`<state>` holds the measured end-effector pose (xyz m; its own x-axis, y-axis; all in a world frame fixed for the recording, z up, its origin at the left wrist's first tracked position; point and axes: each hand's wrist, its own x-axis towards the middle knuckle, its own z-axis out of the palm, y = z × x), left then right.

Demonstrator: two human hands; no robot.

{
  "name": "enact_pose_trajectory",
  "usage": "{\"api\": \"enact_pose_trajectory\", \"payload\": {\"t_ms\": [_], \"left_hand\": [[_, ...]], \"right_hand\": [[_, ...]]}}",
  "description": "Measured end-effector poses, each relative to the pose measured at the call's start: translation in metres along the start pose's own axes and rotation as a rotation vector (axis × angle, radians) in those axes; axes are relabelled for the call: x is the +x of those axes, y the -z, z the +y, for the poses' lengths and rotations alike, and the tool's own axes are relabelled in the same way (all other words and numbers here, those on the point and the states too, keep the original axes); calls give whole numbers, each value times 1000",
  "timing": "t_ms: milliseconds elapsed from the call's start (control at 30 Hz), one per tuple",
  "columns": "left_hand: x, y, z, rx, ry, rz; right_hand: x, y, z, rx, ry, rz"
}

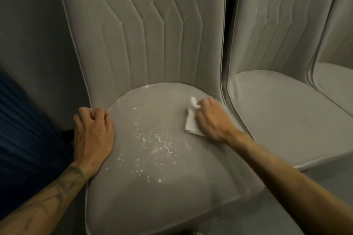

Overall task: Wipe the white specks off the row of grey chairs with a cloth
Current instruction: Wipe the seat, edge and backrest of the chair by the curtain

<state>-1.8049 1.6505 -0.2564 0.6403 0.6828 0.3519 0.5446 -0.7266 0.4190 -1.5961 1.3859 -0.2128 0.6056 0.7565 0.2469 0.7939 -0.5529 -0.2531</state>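
While the right hand presses a folded white cloth on the seat of the nearest grey chair, its fingers are curled round the upper end of the cloth, which sticks out beside the knuckles. The rest of the cloth lies flat under this hand and just to its left. The left hand rests on the opposite edge of the seat, fingers curled in, with nothing visible inside. The white specks lie between both hands, a little nearer to the person. A second grey chair stands just beyond the right hand.
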Motion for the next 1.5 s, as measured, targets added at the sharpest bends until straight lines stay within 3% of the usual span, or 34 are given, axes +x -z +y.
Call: {"api": "enact_pose_trajectory", "payload": {"t_ms": [100, 233, 300, 500, 567, 733, 833, 933, 1000, 1133, 1233, 1333, 1400, 1500], "left_hand": [[1, -1, 0, 3, -3, -7], [0, -1, -2, -26, -5, -18], [-2, 1, -4, -70, 8, -33], [-6, 2, -10, -148, 23, -59], [-8, 3, -13, -189, 23, -59], [-19, 5, -16, -284, 50, -54], [-25, 8, -15, -328, 50, -52], [-29, 7, -12, -304, 25, -29], [-29, 7, -11, -271, 8, -27], [-30, 10, -12, -216, -10, -31], [-31, 12, -10, -215, 2, -26], [-32, 12, -9, -185, -7, -27], [-32, 10, -10, -171, -3, -27], [-30, 8, -12, -156, 6, -30]], "right_hand": [[-20, -12, 2, -153, -79, 32], [-37, -48, -83, 25, 206, -35], [-35, -34, -78, 80, 225, -60], [-52, 9, 21, -136, -228, 40], [-59, -10, -14, -149, -166, 27], [-59, -34, -93, 93, 240, -32], [-52, -13, -57, 62, 51, 31], [-51, -18, -43, -182, -87, 35], [-49, -34, -84, -158, 44, -19], [-52, -51, -141, 201, 325, -73], [-17, -35, -94, 248, 73, 39], [19, -30, -42, -29, -171, 25], [24, -44, -61, -133, -77, -7], [6, -69, -118, 93, 210, -35]]}}
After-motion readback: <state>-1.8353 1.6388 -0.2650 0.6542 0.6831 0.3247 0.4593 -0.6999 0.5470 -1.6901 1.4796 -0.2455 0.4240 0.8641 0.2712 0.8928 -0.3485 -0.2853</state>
